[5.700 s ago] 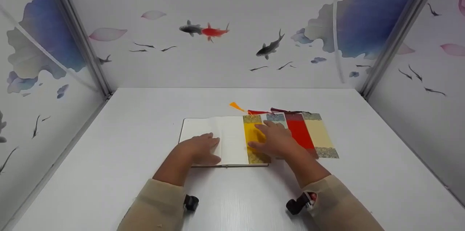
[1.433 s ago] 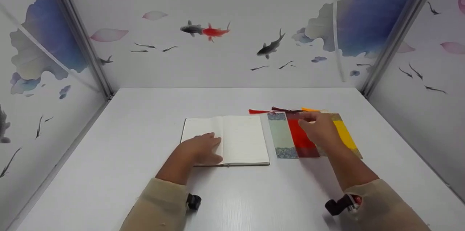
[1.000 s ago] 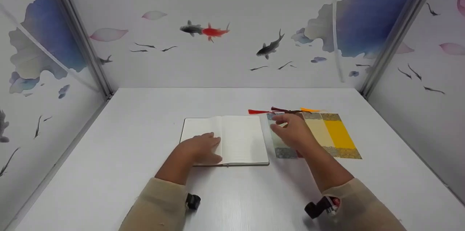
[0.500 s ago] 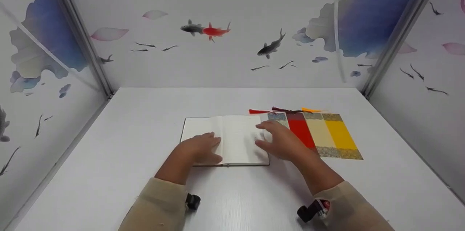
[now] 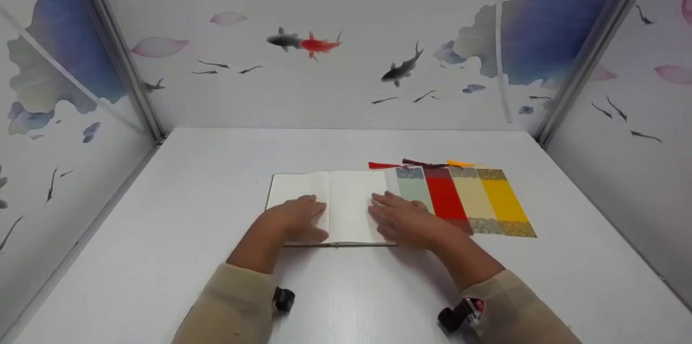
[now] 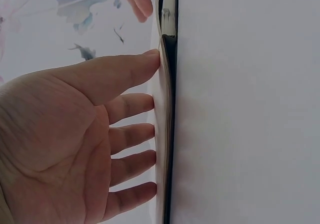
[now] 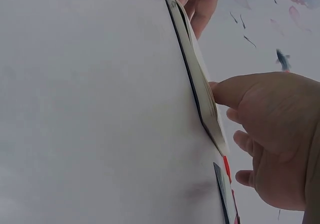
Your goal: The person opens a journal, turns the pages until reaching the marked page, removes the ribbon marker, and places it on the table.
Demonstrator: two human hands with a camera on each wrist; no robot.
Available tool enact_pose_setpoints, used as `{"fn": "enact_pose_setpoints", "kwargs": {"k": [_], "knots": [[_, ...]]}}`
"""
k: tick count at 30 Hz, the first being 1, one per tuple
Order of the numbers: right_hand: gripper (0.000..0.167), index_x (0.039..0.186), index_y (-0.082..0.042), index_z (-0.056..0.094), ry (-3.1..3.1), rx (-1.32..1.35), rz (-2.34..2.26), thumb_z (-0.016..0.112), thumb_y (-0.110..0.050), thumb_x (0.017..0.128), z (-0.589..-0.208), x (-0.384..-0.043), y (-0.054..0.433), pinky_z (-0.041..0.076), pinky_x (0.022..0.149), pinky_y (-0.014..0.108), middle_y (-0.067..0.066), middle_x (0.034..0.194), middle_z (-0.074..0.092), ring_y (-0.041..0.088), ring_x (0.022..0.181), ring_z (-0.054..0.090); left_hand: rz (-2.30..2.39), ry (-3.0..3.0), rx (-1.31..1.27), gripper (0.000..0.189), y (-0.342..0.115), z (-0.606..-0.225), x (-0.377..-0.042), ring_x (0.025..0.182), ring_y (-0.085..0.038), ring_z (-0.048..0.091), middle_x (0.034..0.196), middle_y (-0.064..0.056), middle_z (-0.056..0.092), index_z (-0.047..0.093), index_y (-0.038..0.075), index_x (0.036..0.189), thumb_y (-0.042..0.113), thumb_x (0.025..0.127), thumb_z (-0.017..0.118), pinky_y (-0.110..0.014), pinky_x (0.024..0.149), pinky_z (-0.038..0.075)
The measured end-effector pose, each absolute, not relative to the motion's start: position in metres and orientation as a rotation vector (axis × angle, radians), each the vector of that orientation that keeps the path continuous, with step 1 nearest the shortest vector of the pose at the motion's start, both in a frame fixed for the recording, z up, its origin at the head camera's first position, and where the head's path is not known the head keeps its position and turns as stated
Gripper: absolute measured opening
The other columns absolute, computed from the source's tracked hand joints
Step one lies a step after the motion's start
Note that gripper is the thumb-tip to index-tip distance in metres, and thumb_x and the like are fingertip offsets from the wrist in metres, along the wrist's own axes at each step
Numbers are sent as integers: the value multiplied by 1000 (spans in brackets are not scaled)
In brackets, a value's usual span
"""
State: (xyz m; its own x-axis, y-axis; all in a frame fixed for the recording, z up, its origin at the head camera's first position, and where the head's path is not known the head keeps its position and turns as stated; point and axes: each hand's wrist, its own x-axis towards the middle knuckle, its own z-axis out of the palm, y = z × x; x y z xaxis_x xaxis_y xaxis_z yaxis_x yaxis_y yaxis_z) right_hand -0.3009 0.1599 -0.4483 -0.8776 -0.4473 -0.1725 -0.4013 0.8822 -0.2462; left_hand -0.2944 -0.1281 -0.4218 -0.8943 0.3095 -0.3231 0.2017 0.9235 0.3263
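An open notebook [image 5: 351,192] with blank-looking pages lies on the white table. My left hand [image 5: 294,219] rests on its left page; in the left wrist view, thumb and straight fingertips [image 6: 140,102] press the page. At the notebook's right edge is my right hand [image 5: 408,220], fingers spread over the right page and holding nothing. In the right wrist view its thumb [image 7: 227,90] meets the page edge. Right of the notebook lie bookmarks in a row: pale green [image 5: 411,187], partly under my right hand, then red [image 5: 446,195], cream [image 5: 474,192] and yellow [image 5: 506,198].
Tassels lie along the bookmarks' top ends: a red tassel [image 5: 383,165], a dark maroon tassel [image 5: 419,163] and an orange tassel [image 5: 458,163]. White panels printed with fish and petals enclose the table [image 5: 178,171] at the back and sides.
The yellow bookmark went from the notebook's right page to the row's far right end. My right hand released it, then came back left onto the right page. My left hand stayed put.
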Motion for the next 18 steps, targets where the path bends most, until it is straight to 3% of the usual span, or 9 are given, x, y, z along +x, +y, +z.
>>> {"fn": "enact_pose_setpoints", "kwargs": {"k": [10, 18], "knots": [[67, 166, -37, 39, 2801, -642, -336, 65, -43, 105, -450, -298, 159, 23, 132, 68, -11, 177, 33, 23, 168, 25, 512, 2840, 235, 86, -145, -421, -302, 166, -41, 23, 178, -14, 26, 34, 16, 169, 46, 99, 71, -65, 130, 28], [69, 167, -37, 38, 2806, -652, -304, 66, -42, 104, -449, -297, 159, 25, 131, 68, -10, 177, 33, 24, 167, 25, 633, 2835, 28, 94, -179, -422, -310, 163, -51, 21, 177, -25, 22, 18, 11, 173, 49, 101, 66, -70, 130, 25]]}}
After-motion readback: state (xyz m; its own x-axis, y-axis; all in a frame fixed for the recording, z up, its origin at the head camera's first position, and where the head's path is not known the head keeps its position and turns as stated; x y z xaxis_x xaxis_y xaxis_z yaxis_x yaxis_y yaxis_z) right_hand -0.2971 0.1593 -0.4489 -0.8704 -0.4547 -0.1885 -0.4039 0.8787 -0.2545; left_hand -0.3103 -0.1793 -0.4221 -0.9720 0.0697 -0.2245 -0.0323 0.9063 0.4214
